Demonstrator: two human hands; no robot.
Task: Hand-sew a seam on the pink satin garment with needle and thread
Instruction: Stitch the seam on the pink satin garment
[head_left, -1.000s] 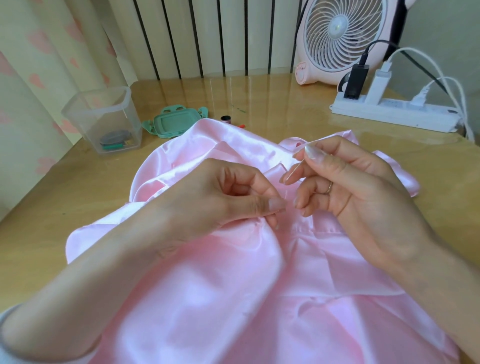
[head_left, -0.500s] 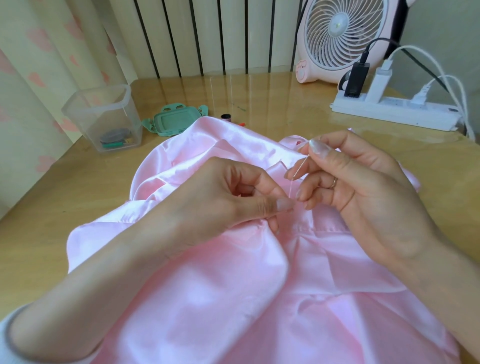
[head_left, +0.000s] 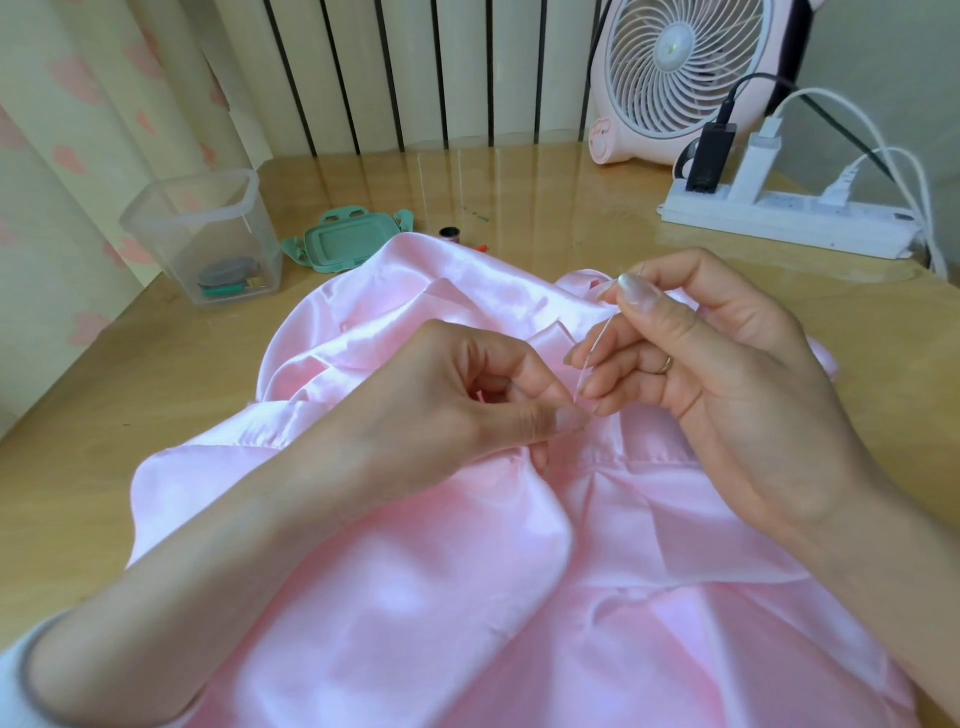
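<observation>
While the left hand (head_left: 467, 410) pinches the garment (head_left: 415, 597), the right hand (head_left: 727, 374) pinches the needle (head_left: 597, 343).

Glossy pink garment (head_left: 415, 597) on a tan surface (head_left: 104, 415), mint-green lid (head_left: 345, 245), white power strip (head_left: 779, 218), pink-and-white fan (head_left: 675, 62), cream curtain (head_left: 78, 104) patterned with pink hearts.

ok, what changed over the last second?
Small shifts only. The right hand, pinching the needle, edged slightly up and right. More of the needle now shows, its tip down by the thumb of the left hand, which crept right. Both grips, the pink garment and the clear container stayed put.
</observation>
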